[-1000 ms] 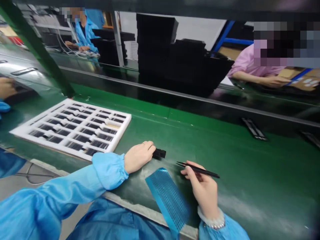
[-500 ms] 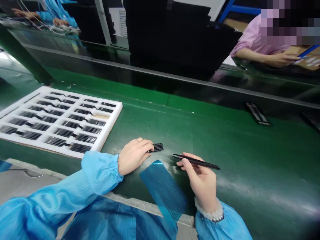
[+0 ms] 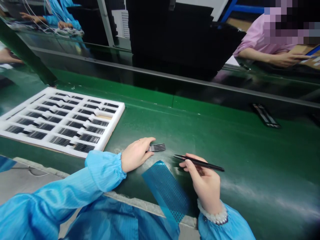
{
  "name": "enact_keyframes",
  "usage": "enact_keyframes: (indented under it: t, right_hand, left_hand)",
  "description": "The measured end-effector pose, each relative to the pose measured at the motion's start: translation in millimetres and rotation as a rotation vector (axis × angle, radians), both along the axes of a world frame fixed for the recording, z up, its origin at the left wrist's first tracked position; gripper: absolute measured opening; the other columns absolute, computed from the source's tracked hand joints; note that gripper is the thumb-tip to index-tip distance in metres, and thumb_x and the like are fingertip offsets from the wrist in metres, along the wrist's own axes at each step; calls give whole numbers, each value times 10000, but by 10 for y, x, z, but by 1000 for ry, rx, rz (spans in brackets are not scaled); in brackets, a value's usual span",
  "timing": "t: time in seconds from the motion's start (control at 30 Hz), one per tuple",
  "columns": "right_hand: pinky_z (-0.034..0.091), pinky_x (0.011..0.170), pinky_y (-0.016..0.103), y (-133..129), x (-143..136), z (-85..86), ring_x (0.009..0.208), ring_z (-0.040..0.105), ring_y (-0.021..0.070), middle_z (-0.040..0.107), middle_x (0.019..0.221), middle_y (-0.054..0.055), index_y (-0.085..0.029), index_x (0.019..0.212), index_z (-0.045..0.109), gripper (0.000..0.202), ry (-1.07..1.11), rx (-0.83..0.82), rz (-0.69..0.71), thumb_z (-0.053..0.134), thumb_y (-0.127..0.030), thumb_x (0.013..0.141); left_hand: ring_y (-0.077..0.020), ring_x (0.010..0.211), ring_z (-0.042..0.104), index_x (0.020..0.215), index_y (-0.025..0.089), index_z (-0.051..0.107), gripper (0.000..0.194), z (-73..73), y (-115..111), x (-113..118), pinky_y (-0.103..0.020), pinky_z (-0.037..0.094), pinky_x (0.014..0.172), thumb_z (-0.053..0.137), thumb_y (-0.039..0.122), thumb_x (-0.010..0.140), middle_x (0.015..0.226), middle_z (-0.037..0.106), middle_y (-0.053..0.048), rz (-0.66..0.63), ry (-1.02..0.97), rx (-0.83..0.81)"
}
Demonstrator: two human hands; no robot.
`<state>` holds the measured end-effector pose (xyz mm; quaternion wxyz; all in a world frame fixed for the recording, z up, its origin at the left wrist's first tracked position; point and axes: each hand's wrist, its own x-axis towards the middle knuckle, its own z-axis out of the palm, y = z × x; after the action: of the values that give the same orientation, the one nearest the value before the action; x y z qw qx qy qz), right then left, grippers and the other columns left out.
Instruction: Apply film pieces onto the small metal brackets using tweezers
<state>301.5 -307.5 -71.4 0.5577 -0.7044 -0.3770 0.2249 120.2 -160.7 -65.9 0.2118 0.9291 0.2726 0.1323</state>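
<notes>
My left hand (image 3: 137, 155) rests on the green bench, thumb and forefinger around the left end of a small bunch of thin black strips (image 3: 158, 147). The palm side hides part of the bunch. In my right hand (image 3: 206, 183) is a pair of black tweezers (image 3: 202, 162), its tips pointing left toward the strips but apart from them. Between my hands a blue translucent sheet with rows of small dark dots (image 3: 166, 190) lies aslant, its lower end over the bench's front edge.
At the left a white foam tray (image 3: 113, 125) holds many black strip bunches in slots. A dark flat part (image 3: 265, 116) lies at the right rear. Past a raised rail (image 3: 150, 71) stand black stacks (image 3: 172, 36). Co-workers' hands show at the upper left and upper right.
My left forefinger has lifted and straightened, and the strips have turned so their lighter edges show. The tweezers stay in my right hand. The view has shifted slightly.
</notes>
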Motion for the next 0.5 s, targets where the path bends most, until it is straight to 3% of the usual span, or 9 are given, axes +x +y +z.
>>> enact_keyframes:
  t: [0.13, 0.27, 0.33, 0.43, 0.5]
  right_hand:
    - [598, 596, 306, 2, 3, -5, 611, 684, 173, 718, 769, 71, -160, 929, 657, 236, 6, -8, -9, 630, -353, 797]
    - [600, 577, 315, -3, 5, 13, 604, 686, 185, 717, 735, 70, -157, 920, 660, 247, -6, -4, -7, 634, -367, 792]
    - [601, 574, 318, -8, 3, 28, 597, 687, 189, 714, 705, 64, -155, 921, 660, 253, -5, -7, -5, 635, -370, 790]
    - [601, 576, 308, -9, 0, 37, 598, 689, 185, 714, 692, 59, -156, 923, 659, 251, 3, -17, -2, 631, -368, 793]
    - [600, 571, 301, -6, -2, 31, 596, 689, 182, 715, 705, 61, -157, 915, 661, 248, 7, -18, -2, 635, -369, 789]
  left_hand:
    - [-143, 771, 559, 947, 190, 535, 154, 30, 12, 83, -268, 477, 719, 581, 193, 800, 888, 535, -9, 45, 95, -29]
    - [-195, 890, 546, 944, 175, 526, 140, 36, -6, 124, -322, 479, 769, 512, 110, 820, 1000, 537, -59, 48, 113, 226]
    - [-212, 891, 549, 958, 164, 527, 116, 23, -13, 109, -343, 483, 771, 540, 172, 843, 1021, 541, -77, 17, 123, 285]
    - [-221, 961, 551, 977, 154, 519, 280, -3, -21, 56, -343, 481, 832, 636, 339, 804, 1084, 535, -90, -27, 53, 174]
    - [-206, 1022, 546, 980, 164, 513, 269, -16, -21, 27, -323, 464, 879, 619, 351, 819, 1146, 525, -86, -14, 8, 85]
